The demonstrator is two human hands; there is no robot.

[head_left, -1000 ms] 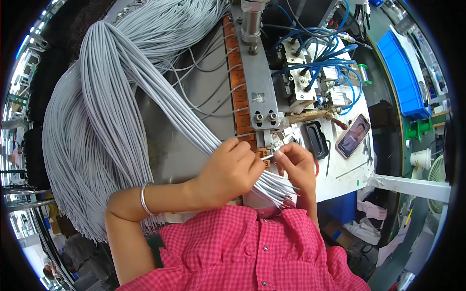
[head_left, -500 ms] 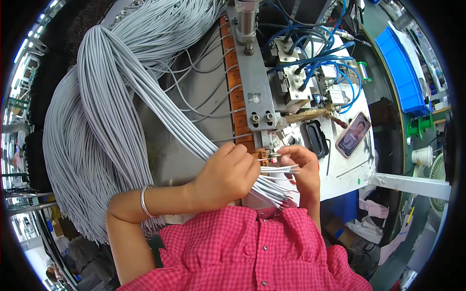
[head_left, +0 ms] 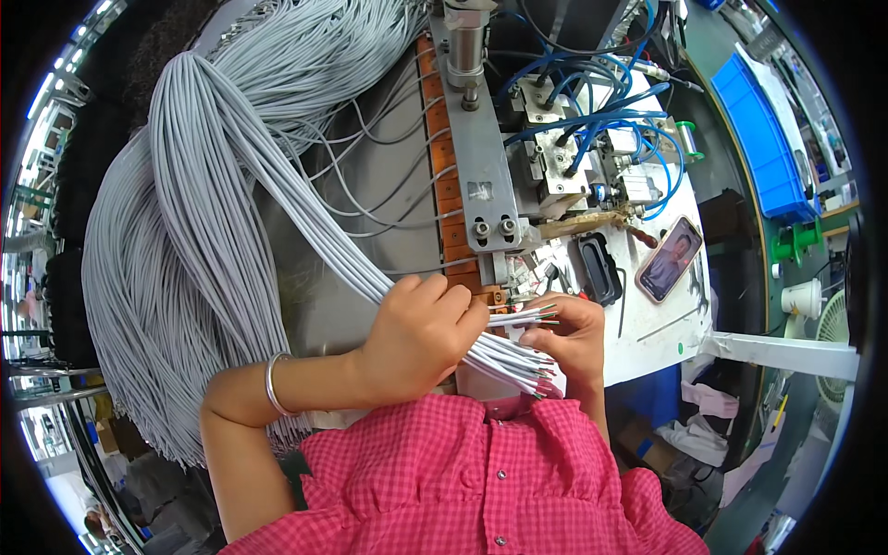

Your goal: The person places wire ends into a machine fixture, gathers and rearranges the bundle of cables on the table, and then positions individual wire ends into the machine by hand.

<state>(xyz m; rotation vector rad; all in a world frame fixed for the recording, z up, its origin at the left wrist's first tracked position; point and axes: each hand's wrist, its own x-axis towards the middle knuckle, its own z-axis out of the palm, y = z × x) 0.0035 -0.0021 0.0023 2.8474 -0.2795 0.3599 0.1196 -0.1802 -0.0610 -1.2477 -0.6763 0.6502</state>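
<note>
My left hand (head_left: 421,333) is closed round a strand of thin grey cables (head_left: 319,231), which runs down from the large hanging bundle. Past my fist the cable ends (head_left: 509,359) fan out to the right, with red and green cores showing at their tips. The fingers and thumb of my right hand (head_left: 575,335) close on a few of the upper ends (head_left: 523,316), apart from the lower group. Just beyond both hands is the near end of an orange block row (head_left: 453,222) beneath a grey metal bar (head_left: 486,176); single cables run into the row.
A big bundle of grey cables (head_left: 199,185) drapes over the left side. Beyond the bar are metal valve blocks (head_left: 558,171) with blue hoses. A phone (head_left: 671,259), a black tray (head_left: 600,268) and a hex key lie on the white surface. A blue bin (head_left: 763,139) stands at far right.
My right hand has come down slightly, its fingers now round the upper cable ends. My left fist has shifted a little left, and the lower ends are more bunched.
</note>
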